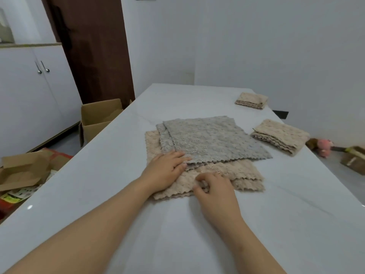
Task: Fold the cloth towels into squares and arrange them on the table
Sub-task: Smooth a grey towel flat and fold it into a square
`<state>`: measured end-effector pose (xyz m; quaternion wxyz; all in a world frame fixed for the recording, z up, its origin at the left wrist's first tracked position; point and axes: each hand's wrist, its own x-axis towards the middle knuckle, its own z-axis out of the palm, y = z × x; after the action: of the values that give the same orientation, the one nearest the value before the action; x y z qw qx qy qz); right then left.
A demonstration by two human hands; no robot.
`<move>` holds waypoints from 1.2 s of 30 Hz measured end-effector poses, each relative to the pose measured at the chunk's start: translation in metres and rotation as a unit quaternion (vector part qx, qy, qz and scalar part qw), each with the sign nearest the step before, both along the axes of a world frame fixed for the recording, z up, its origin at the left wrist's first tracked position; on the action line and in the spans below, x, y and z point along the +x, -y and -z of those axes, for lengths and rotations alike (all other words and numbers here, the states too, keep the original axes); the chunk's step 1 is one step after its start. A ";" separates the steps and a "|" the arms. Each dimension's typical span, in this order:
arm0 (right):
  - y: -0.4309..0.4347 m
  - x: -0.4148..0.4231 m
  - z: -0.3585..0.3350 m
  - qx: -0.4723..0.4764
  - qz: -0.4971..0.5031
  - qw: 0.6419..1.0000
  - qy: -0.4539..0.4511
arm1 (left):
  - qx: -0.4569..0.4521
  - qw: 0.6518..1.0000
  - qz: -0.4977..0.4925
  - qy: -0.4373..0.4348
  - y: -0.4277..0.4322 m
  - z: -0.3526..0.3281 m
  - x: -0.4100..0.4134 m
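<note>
A stack of unfolded towels lies in the middle of the white table: grey towels on top of beige towels. My left hand rests flat on the stack's near left corner, fingers over the grey edge. My right hand pinches the near edge of the top beige towel, fingers curled on the fabric. Two folded beige squares sit on the right side of the table, one nearer and one at the far end.
An open cardboard box stands on the floor left of the table, with flattened boxes nearer. White cabinets and a brown door are at the left. A pink toy and a wooden box lie beyond the right edge.
</note>
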<state>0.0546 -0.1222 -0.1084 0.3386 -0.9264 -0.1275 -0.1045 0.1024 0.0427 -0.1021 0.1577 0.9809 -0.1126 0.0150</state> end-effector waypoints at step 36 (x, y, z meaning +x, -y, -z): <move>0.015 -0.038 0.003 -0.080 0.150 0.973 0.157 | -0.334 0.898 -0.229 0.173 -0.026 0.007 -0.112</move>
<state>0.0168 -0.1376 -0.1117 0.2194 -0.9311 -0.0461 -0.2878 -0.0098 0.0692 -0.1088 0.4459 0.8513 0.1016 0.2572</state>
